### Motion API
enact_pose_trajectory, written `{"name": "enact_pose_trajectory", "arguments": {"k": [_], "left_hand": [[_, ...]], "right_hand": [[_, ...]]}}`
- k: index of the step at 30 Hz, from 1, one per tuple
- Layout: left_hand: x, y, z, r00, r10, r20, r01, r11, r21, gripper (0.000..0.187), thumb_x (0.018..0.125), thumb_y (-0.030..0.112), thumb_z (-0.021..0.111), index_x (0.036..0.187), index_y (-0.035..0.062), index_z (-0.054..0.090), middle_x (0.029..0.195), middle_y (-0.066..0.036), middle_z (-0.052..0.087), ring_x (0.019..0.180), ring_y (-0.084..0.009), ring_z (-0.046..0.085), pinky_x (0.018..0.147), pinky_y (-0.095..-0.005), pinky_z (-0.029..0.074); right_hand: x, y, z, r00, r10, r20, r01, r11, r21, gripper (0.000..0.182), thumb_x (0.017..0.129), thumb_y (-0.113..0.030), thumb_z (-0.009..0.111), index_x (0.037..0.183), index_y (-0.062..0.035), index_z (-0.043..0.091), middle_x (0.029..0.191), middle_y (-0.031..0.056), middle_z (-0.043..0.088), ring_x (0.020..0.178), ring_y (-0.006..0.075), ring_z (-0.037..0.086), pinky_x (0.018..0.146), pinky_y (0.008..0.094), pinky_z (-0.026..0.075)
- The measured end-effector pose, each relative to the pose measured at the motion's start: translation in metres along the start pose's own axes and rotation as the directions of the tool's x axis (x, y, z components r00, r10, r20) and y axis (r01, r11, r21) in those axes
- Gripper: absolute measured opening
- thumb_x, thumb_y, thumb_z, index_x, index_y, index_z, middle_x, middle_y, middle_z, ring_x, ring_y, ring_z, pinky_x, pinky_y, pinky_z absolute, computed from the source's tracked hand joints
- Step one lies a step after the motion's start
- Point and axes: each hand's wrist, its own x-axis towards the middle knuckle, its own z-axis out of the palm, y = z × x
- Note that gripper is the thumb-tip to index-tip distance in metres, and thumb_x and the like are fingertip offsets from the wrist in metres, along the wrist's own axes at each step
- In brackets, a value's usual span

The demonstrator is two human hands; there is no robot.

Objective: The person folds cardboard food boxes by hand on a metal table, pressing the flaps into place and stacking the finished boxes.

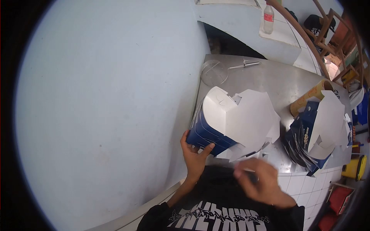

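My left hand (195, 158) grips the lower left corner of a blue and white paper food box (217, 140), thumb on its front and fingers round the side. The box tilts over the steel table with its white inside and wide unfolded flaps (252, 119) showing. Close to its near edge, in front of my chest, my right hand (260, 179) is raised with bent fingers, smeared by motion. On the right of the table stands a stack of nested blue paper boxes (306, 134) with white flaps spread.
A clear round lid (214, 73) and a metal-handled utensil (246, 65) lie at the table's (277, 79) far end. A brown cardboard roll (308, 98) leans behind the stack. A pale wall (115, 107) borders the left; a bottle (268, 18) stands on a ledge. A person (314, 25) is farther back.
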Motion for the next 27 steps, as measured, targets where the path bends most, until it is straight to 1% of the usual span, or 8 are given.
{"name": "enact_pose_trajectory", "arguments": {"k": [2, 4, 7, 10, 13, 18, 23, 27], "left_hand": [[0.002, 0.008, 0.007, 0.996, -0.064, -0.059, 0.056, 0.991, -0.124, 0.087, 0.078, 0.006, 0.08, 0.143, 0.0054, 0.022, 0.132, -0.02, 0.041, 0.119, -0.0271, 0.051, 0.085, -0.0397, 0.06], [0.007, 0.002, 0.006, 0.988, -0.106, -0.108, 0.088, 0.984, -0.155, 0.086, 0.081, 0.009, 0.079, 0.142, 0.007, 0.02, 0.131, -0.019, 0.04, 0.12, -0.0262, 0.05, 0.081, -0.0396, 0.06], [0.005, -0.003, 0.009, 0.98, -0.133, -0.15, 0.099, 0.972, -0.215, 0.084, 0.083, 0.013, 0.078, 0.141, 0.0085, 0.017, 0.13, -0.018, 0.04, 0.119, -0.0254, 0.049, 0.078, -0.0388, 0.06], [-0.004, -0.005, 0.018, 0.975, -0.142, -0.17, 0.094, 0.96, -0.264, 0.086, 0.083, 0.012, 0.078, 0.141, 0.0097, 0.014, 0.13, -0.018, 0.041, 0.119, -0.0253, 0.049, 0.083, -0.0385, 0.058], [-0.012, -0.019, 0.029, 0.987, -0.052, -0.154, 0.013, 0.97, -0.242, 0.087, 0.083, 0.01, 0.078, 0.142, 0.01, 0.014, 0.132, -0.018, 0.041, 0.12, -0.0254, 0.049, 0.094, -0.0387, 0.052], [-0.016, -0.008, 0.037, 0.997, 0.004, -0.083, -0.027, 0.962, -0.273, 0.09, 0.082, 0.006, 0.078, 0.144, 0.0091, 0.013, 0.139, -0.019, 0.035, 0.123, -0.0258, 0.047, 0.104, -0.0392, 0.045], [-0.019, -0.017, 0.031, 0.998, 0.061, 0.019, -0.052, 0.955, -0.293, 0.081, 0.09, 0.025, 0.07, 0.145, 0.0125, 0.011, 0.137, -0.017, 0.038, 0.121, -0.0288, 0.051, 0.092, -0.0516, 0.056], [-0.013, -0.012, 0.03, 0.996, -0.091, -0.017, 0.083, 0.959, -0.271, 0.074, 0.092, 0.027, 0.066, 0.142, 0.0123, 0.014, 0.135, -0.017, 0.039, 0.119, -0.0303, 0.054, 0.09, -0.0529, 0.057]], "right_hand": [[-0.004, -0.001, 0.009, 0.939, 0.21, 0.273, -0.262, 0.949, 0.173, 0.042, 0.085, -0.013, 0.073, 0.117, 0.0011, 0.051, 0.108, 0.0195, 0.064, 0.105, 0.0341, 0.063, 0.089, 0.0401, 0.052], [0.004, 0.011, 0.027, 0.665, 0.466, 0.583, -0.645, 0.752, 0.135, 0.052, 0.085, -0.017, 0.076, 0.122, 0.0012, 0.044, 0.12, 0.0227, 0.06, 0.112, 0.0323, 0.06, 0.088, 0.0401, 0.053], [-0.02, 0.11, 0.092, 0.855, 0.501, 0.132, -0.493, 0.709, 0.504, 0.077, 0.088, -0.022, 0.074, 0.14, 0.0007, 0.023, 0.139, 0.0276, 0.042, 0.125, 0.0324, 0.05, 0.093, 0.04, 0.05], [0.012, 0.088, 0.086, 0.887, 0.459, -0.047, -0.286, 0.626, 0.725, 0.096, 0.09, -0.027, 0.073, 0.149, -0.0006, 0.003, 0.147, 0.0269, 0.028, 0.132, 0.0319, 0.04, 0.103, 0.0409, 0.042], [0.027, 0.109, 0.115, 0.868, 0.455, -0.196, -0.185, 0.665, 0.724, 0.099, 0.091, -0.026, 0.071, 0.151, -0.0008, -0.003, 0.145, 0.0235, 0.03, 0.131, 0.0287, 0.04, 0.109, 0.0383, 0.033], [0.039, 0.097, 0.119, 0.748, 0.623, -0.229, -0.224, 0.562, 0.796, 0.066, 0.097, -0.032, 0.062, 0.14, 0.0057, 0.028, 0.132, 0.0185, 0.048, 0.12, 0.0227, 0.048, 0.103, 0.0348, 0.038], [0.039, 0.089, 0.103, 0.745, 0.596, -0.299, -0.224, 0.647, 0.729, 0.062, 0.095, -0.04, 0.065, 0.128, 0.0076, 0.044, 0.121, 0.016, 0.057, 0.113, 0.0221, 0.053, 0.1, 0.0342, 0.04], [0.035, 0.094, 0.099, 0.77, 0.564, -0.299, -0.223, 0.676, 0.702, 0.06, 0.092, -0.039, 0.068, 0.126, 0.0067, 0.049, 0.118, 0.0152, 0.06, 0.11, 0.022, 0.055, 0.099, 0.0343, 0.041]]}}
